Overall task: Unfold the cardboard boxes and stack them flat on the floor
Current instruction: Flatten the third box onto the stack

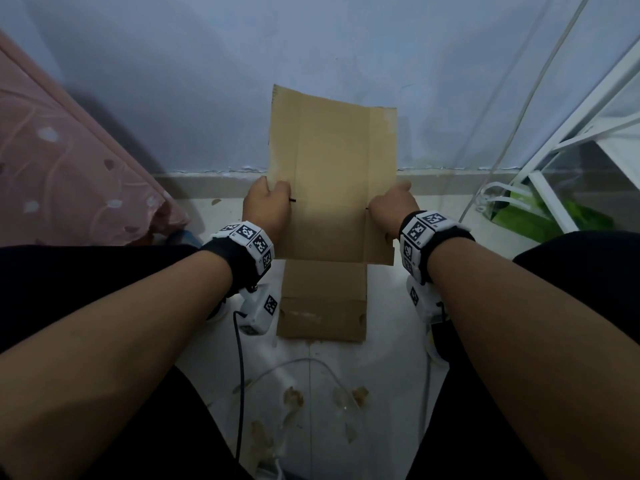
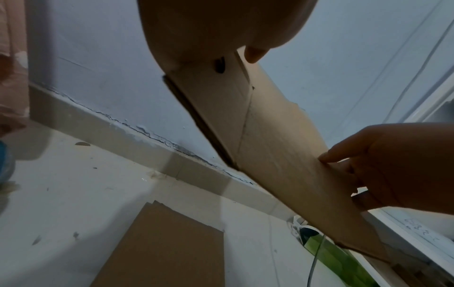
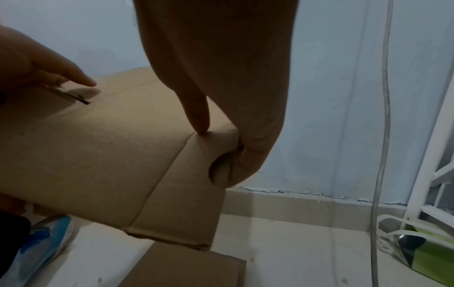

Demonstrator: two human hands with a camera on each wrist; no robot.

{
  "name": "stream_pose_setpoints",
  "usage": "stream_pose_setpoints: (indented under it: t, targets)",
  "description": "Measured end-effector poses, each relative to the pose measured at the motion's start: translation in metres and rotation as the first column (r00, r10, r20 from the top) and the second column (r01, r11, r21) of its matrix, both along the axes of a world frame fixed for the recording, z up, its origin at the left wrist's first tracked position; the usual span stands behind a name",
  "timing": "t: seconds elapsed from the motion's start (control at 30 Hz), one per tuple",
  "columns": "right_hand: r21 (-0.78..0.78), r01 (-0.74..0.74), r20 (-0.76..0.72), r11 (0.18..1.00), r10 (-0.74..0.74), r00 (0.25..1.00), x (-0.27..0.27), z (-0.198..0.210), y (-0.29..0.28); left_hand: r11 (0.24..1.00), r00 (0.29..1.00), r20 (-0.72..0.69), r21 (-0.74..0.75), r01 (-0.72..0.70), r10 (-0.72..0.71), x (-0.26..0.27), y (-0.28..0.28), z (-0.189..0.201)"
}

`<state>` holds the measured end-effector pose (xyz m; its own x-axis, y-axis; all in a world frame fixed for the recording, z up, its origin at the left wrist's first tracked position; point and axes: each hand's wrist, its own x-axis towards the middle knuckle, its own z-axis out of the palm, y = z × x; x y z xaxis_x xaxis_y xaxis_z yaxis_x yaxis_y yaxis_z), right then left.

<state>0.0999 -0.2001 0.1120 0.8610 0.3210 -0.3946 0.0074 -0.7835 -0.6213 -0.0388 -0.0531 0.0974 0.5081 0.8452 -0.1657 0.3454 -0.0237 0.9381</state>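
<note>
We hold the flattened cardboard box [image 1: 332, 174] up above the flat cardboard [image 1: 322, 299] on the floor [image 1: 388, 358], left hand [image 1: 266, 209] and right hand [image 1: 393, 207] each pinching a side edge, thumb over, fingers under; we should lower it level, edges squared.

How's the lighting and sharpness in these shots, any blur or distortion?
Head view: dim, bluish, wide-angle bend at the edges, cardboard sharp. Left wrist view: left hand a close, soft blur. Right wrist view: right hand dark and unfocused.
</note>
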Motion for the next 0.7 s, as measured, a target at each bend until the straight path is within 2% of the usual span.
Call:
stream_pose_setpoints:
  t: [0.2,0.33,0.5,0.7]
  targets:
    - [-0.032,-0.031,0.091,0.999,0.034,0.995,0.006,-0.006,-0.006,0.997,0.997,-0.039,0.035,0.065,-0.064,0.006,0.001,0.001]
    - [0.026,-0.027,0.145,0.999,0.023,0.989,0.014,-0.01,-0.013,0.992,0.994,-0.048,0.074,0.102,-0.098,0.015,0.016,0.006]
    - [0.102,-0.013,0.189,0.995,-0.007,0.982,0.024,-0.015,-0.02,0.989,0.989,-0.052,0.025,0.142,-0.141,0.021,0.029,-0.003]
    - [0.252,0.17,0.085,0.953,-0.197,0.977,0.026,-0.048,-0.007,0.993,0.99,-0.105,0.062,0.105,-0.098,0.041,0.039,-0.023]
